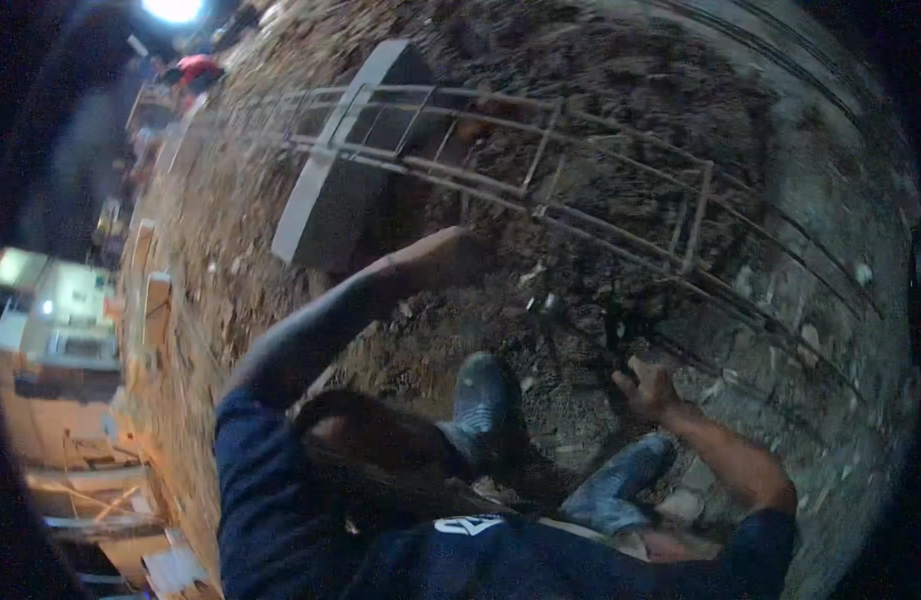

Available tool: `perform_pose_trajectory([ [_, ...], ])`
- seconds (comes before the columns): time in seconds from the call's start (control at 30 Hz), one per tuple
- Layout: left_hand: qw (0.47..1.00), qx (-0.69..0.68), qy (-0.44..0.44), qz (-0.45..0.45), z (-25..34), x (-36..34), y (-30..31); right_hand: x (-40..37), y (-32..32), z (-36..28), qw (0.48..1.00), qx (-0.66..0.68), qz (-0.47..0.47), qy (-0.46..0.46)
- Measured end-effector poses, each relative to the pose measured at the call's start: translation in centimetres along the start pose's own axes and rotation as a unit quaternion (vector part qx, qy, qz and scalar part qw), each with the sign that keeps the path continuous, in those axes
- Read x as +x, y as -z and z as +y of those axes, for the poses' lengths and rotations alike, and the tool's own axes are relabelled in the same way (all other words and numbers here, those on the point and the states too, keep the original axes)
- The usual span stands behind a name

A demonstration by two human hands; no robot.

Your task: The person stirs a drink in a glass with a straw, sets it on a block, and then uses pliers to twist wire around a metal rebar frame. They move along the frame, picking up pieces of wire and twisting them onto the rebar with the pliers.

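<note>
A long rebar cage (528,190) of thin bars and cross ties runs across the view, resting over a pale rectangular block (325,175). My left hand (445,255) is just below the near bars, right of the block. Its fingers are lost in shadow, so what they touch is hidden. Lower right, my right hand (648,388) is low over the soil, short of the cage's near bars. Its thumb and a finger show slightly apart, with nothing I can make out between them. A small shiny object (550,302) lies between the hands, too blurred to name.
Rough, stony soil (430,345) surrounds the cage. My boots (485,395) stand close below it. More long bars (780,45) lie at the upper right. A person in red (195,70) is at the far upper left, under a bright lamp (173,8). Boards (90,490) lie at left.
</note>
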State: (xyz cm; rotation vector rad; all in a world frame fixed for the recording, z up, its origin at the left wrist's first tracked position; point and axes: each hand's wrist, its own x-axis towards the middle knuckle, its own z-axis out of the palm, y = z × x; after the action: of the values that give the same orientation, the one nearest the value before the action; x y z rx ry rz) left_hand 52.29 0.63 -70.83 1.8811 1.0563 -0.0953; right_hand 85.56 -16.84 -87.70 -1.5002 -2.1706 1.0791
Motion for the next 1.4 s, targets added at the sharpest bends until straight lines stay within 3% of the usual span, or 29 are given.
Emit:
perform_pose_trajectory([
  [0.03, 1.0, 0.008, -0.019, -0.008, 3.0, -0.1, 0.5, -0.6, 0.3, 0.7, 0.998, 0.008, 0.066, -0.005],
  [0.07, 0.992, -0.102, 0.072, 0.009, 7.4, -1.2, 1.1, -0.9, -0.4, 2.6, 0.997, -0.003, 0.082, -0.011],
  [0.1, 0.965, -0.207, 0.159, 0.029, 10.4, -2.0, 1.4, -0.9, -1.4, 5.1, 0.99, 0.082, 0.001, -0.117],
  [0.13, 0.969, -0.199, 0.142, 0.032, 10.5, -2.3, 0.9, -0.3, 0.7, 3.0, 0.995, -0.037, -0.03, -0.093],
  [0.17, 0.995, -0.061, -0.044, 0.069, 9.3, -2.3, -0.1, 0.3, 2.9, 0.7, 0.984, -0.155, -0.054, -0.064],
  [0.2, 0.965, 0.081, -0.228, 0.101, 8.9, -1.9, -0.5, 1.3, 2.8, -0.4, 0.984, -0.159, -0.036, -0.068],
  [0.23, 0.962, 0.09, -0.239, 0.098, 11.4, -2.2, -0.7, 1.7, 2.6, -1.0, 0.991, -0.101, 0.079, -0.038],
  [0.27, 0.986, -0.073, -0.12, 0.088, 15.7, -2.9, -0.9, 2.4, 2.1, -1.8, 0.98, -0.04, 0.193, -0.005],
  [0.33, 0.973, -0.222, 0.004, 0.06, 17.9, -2.6, -2.0, 3.8, 8.5, -7.6, 0.949, 0.039, 0.247, 0.191],
  [0.37, 0.935, -0.355, -0.007, -0.01, 17.2, -2.0, -2.9, 3.9, 11.0, -9.3, 0.934, 0.275, 0.178, 0.141],
  [0.4, 0.871, -0.484, -0.014, -0.081, 17.0, -1.3, -3.8, 3.5, 13.3, -10.9, 0.905, 0.387, 0.136, 0.111],
  [0.43, 0.863, -0.496, -0.032, -0.093, 18.0, -1.0, -4.3, 3.0, 15.5, -12.5, 0.86, 0.494, 0.104, 0.074],
  [0.5, 0.855, -0.501, -0.037, -0.125, 18.2, 0.0, -5.0, 2.0, 19.5, -15.4, 0.856, 0.484, 0.114, 0.141],
  [0.57, 0.848, -0.506, -0.035, -0.155, 18.2, 0.7, -5.5, 1.3, 20.9, -15.8, 0.867, 0.473, 0.097, 0.123],
  [0.63, 0.835, -0.488, -0.064, -0.245, 18.0, 0.9, -5.6, 0.8, 20.8, -15.7, 0.875, 0.467, 0.069, 0.105],
  [0.67, 0.832, -0.496, -0.06, -0.242, 17.8, 1.0, -6.1, 0.6, 20.5, -15.3, 0.894, 0.429, 0.096, 0.087],
  [0.73, 0.909, -0.352, -0.15, -0.164, 17.0, 1.6, -8.2, 0.3, 19.5, -14.6, 0.912, 0.393, 0.1, 0.065],
  [0.8, 0.926, -0.325, -0.15, -0.12, 15.4, 2.2, -10.4, -0.3, 18.1, -14.0, 0.907, 0.395, 0.144, -0.031],
  [0.87, 0.93, -0.095, -0.341, 0.095, 14.4, 2.3, -11.9, -0.6, 16.5, -13.2, 0.903, 0.396, 0.148, -0.074],
  [0.97, 0.961, -0.064, -0.26, 0.068, 13.9, 2.4, -13.2, -0.8, 14.8, -13.1, 0.893, 0.382, 0.194, -0.137],
  [1.07, 0.956, -0.127, -0.259, 0.06, 14.3, 2.4, -13.3, -0.6, 13.4, -12.8, 0.871, 0.423, 0.229, -0.096],
  [1.13, 0.927, -0.165, -0.324, 0.091, 13.8, 3.7, -13.6, -0.6, 13.5, -12.7, 0.848, 0.462, 0.25, -0.062],
  [1.2, 0.86, -0.418, -0.243, -0.162, 14.1, 4.9, -13.5, -2.2, 15.2, -12.4, 0.817, 0.552, 0.145, -0.081],
  [1.23, 0.841, -0.431, -0.24, -0.221, 14.6, 5.0, -12.9, -2.7, 16.0, -12.6, 0.773, 0.623, 0.092, -0.075],
  [1.27, 0.835, -0.429, -0.247, -0.24, 14.9, 5.3, -12.6, -3.3, 16.0, -12.7, 0.772, 0.62, 0.112, -0.082],
  [1.33, 0.749, -0.493, -0.224, -0.381, 15.1, 5.5, -12.1, -3.5, 15.7, -13.1, 0.768, 0.624, 0.144, -0.036],
  [1.4, 0.726, -0.513, -0.209, -0.407, 15.8, 5.5, -11.9, -2.9, 16.3, -13.5, 0.788, 0.596, 0.15, -0.034],
])
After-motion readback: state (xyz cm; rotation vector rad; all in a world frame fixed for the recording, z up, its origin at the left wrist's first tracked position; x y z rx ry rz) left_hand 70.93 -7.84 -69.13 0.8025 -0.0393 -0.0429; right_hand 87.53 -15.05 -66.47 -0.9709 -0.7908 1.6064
